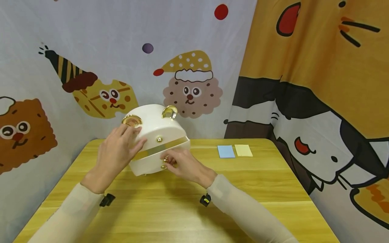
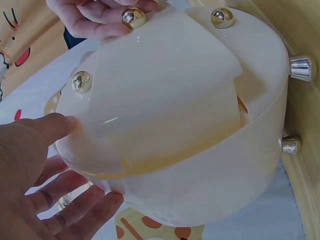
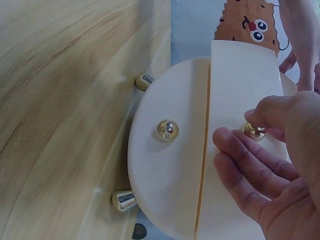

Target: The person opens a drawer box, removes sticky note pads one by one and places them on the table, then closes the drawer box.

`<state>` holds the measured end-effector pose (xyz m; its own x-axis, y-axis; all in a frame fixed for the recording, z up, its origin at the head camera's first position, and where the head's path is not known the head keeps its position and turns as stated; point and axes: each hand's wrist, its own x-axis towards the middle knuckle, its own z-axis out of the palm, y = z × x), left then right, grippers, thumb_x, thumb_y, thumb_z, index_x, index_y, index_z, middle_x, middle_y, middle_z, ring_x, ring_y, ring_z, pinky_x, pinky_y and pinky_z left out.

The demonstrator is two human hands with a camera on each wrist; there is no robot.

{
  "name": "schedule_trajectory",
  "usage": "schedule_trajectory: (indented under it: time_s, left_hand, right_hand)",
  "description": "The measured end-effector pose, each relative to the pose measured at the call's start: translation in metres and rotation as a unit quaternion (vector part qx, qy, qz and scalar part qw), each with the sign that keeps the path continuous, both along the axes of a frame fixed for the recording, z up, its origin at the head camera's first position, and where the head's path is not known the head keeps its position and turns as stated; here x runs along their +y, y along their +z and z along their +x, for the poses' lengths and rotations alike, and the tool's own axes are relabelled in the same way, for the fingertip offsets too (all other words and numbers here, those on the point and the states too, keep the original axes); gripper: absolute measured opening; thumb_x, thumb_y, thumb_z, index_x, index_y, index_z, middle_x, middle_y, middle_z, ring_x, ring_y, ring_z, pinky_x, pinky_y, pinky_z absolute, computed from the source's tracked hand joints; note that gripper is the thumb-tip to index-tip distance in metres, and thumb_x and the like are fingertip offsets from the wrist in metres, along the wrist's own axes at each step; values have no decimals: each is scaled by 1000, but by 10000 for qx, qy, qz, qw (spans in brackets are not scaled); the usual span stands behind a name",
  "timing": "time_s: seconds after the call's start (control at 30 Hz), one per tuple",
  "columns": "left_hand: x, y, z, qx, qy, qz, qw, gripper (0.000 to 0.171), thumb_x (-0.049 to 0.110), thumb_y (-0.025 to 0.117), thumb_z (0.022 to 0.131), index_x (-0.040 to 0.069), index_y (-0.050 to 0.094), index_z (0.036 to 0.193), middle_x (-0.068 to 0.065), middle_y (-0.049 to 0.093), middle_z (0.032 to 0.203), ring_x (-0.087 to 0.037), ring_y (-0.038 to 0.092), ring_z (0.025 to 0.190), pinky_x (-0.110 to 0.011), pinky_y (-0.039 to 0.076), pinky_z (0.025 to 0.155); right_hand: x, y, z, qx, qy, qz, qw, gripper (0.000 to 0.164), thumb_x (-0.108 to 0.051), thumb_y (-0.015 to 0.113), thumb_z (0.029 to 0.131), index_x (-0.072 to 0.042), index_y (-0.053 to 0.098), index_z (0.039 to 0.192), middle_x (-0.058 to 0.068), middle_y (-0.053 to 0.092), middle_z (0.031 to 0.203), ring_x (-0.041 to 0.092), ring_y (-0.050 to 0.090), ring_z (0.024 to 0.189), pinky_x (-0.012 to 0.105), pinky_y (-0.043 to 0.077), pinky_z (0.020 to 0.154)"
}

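A glossy white rounded storage box (image 1: 150, 116) with drawers, round gold knobs and two gold ear-like rings stands tilted in the head view. Its middle drawer (image 2: 170, 85) is pulled partway out, leaving a gap below the top section. My left hand (image 1: 113, 148) grips the box's upper left side, thumb on the front and fingers around the edge beside the left gold ear (image 1: 132, 118). The middle drawer's gold knob (image 3: 255, 132) is pinched by my right hand (image 1: 188, 165). Below it, the bottom drawer's knob (image 3: 167, 130) is untouched, and that drawer is closed.
Behind the box, a blue sticky-note pad (image 1: 226, 151) and a yellow one (image 1: 243, 150) lie side by side to the right on the wooden table (image 1: 170, 216). Short metallic feet (image 2: 302, 68) stick out under the box. A cartoon-printed curtain (image 1: 121, 27) hangs past the table's far edge.
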<state>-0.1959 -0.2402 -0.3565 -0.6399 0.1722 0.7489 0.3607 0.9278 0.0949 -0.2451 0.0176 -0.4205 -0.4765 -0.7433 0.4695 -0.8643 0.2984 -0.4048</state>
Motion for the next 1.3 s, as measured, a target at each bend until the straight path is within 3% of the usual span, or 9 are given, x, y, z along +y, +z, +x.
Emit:
schedule_trajectory:
  time_s: [0.23, 0.63, 0.9, 1.1, 1.3]
  left_hand:
    - [-2, 1, 1, -146, -8, -11, 9999, 42, 31, 92, 86, 8, 74, 116, -8, 68, 99, -26, 57, 75, -44, 51, 54]
    - [-3, 2, 0, -221, -21, 26, 9997, 44, 32, 93, 84, 9, 75, 117, -8, 70, 101, -25, 58, 76, -43, 51, 54]
    - [-4, 2, 1, -212, -48, 11, 9998, 45, 31, 94, 84, 9, 75, 119, -9, 71, 103, -24, 57, 75, -40, 49, 52]
    - [-3, 2, 0, -150, -95, 20, 9998, 45, 31, 94, 84, 9, 75, 119, -8, 71, 102, -24, 58, 75, -41, 50, 53]
    - [-3, 2, 0, -106, -117, 17, 9999, 45, 31, 94, 84, 8, 75, 118, -9, 71, 101, -25, 58, 75, -41, 50, 52]
  right_hand:
    - [4, 1, 5, 34, -50, 90, 9999, 21, -7, 74, 100, -11, 71, 120, 0, 79, 102, 4, 71, 84, 9, 55, 74]
    - [8, 0, 10, 73, 23, 69, 9999, 22, -7, 75, 99, -11, 72, 120, 0, 79, 104, 4, 72, 85, 7, 55, 75]
    - [10, 3, 16, 32, 29, 162, 9999, 20, -7, 73, 100, -11, 73, 120, 0, 80, 102, 4, 73, 84, 14, 60, 74]
    - [13, 4, 19, 106, 38, 175, 9998, 19, -6, 73, 100, -11, 73, 119, 0, 81, 100, 4, 74, 83, 7, 55, 73]
    - [16, 5, 22, 157, 114, 143, 9997, 19, -6, 73, 100, -11, 72, 118, 0, 81, 99, 3, 74, 83, 12, 58, 73]
